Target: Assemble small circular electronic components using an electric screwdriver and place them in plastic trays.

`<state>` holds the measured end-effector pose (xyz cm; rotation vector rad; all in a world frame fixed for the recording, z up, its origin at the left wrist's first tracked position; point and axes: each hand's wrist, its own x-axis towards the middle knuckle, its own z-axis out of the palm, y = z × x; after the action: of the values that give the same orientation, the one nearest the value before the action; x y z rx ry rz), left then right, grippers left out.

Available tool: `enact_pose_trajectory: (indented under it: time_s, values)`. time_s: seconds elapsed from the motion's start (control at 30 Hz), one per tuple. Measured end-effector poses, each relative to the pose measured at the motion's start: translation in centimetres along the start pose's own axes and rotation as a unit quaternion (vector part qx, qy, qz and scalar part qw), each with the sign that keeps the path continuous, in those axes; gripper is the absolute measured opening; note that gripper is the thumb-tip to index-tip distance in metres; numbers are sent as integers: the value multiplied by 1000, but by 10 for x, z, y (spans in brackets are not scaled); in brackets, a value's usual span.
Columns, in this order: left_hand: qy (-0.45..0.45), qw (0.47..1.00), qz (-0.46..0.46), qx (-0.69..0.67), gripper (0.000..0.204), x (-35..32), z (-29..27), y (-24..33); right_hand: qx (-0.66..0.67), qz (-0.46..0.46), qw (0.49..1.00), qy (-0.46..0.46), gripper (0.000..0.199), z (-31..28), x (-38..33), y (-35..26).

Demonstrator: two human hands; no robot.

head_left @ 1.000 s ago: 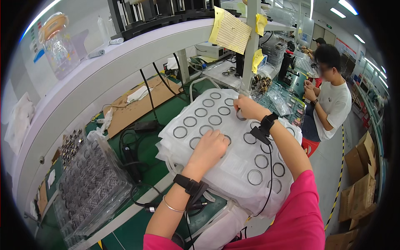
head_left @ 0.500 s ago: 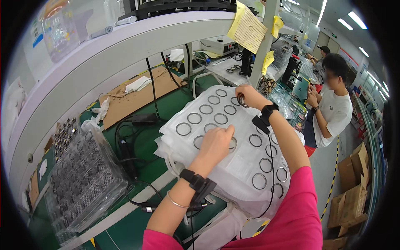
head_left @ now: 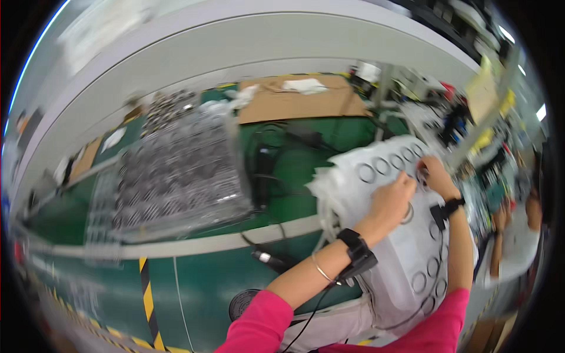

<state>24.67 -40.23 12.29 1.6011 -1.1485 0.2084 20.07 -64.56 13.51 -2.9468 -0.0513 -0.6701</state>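
Note:
Thin dark rings (head_left: 367, 173) lie in rows on a white sheet-covered stack (head_left: 406, 288) at the right. Above the sheet, my right hand (head_left: 437, 176) is closed, with several rings (head_left: 422, 175) gripped at its fingertips, smeared by motion. My left hand (head_left: 391, 206) is beside it, nearer to me, its fingers curled together. Whether anything is in those fingers is hidden. Just right of the left hand, one ring (head_left: 407, 214) rests on the sheet. More rings lie in rows below my right wrist, partly behind the forearm and a black cable.
Clear plastic trays (head_left: 182, 170) full of dark rings stand on the green bench at left. Cables and a black adapter (head_left: 306, 139) lie between trays and sheet. Brown cardboard (head_left: 303, 106) lies at the back under a shelf edge. A co-worker (head_left: 515, 253) is at far right.
The view has swung left, so trays and bench now fill the middle while hands and sheet sit further right. My two hands have come closer together, both still closed.

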Motion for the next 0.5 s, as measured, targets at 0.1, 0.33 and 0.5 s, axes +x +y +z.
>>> enact_pose_trajectory:
  time_s: [0.1, 0.33, 0.5]
  values:
    - [-83, 976, -76, 187, 13, -2, -19, -17, 14, 53, 997, -52, 20, 7, 12, -7]
    - [-116, 949, 23, 294, 16, -10, -20, -27, 180, -72, 977, -87, 26, 10, 31, -53]
    - [-114, 917, 67, 377, 15, -3, -6, -20, 53, 1, 992, -118, 28, -2, 30, -72]
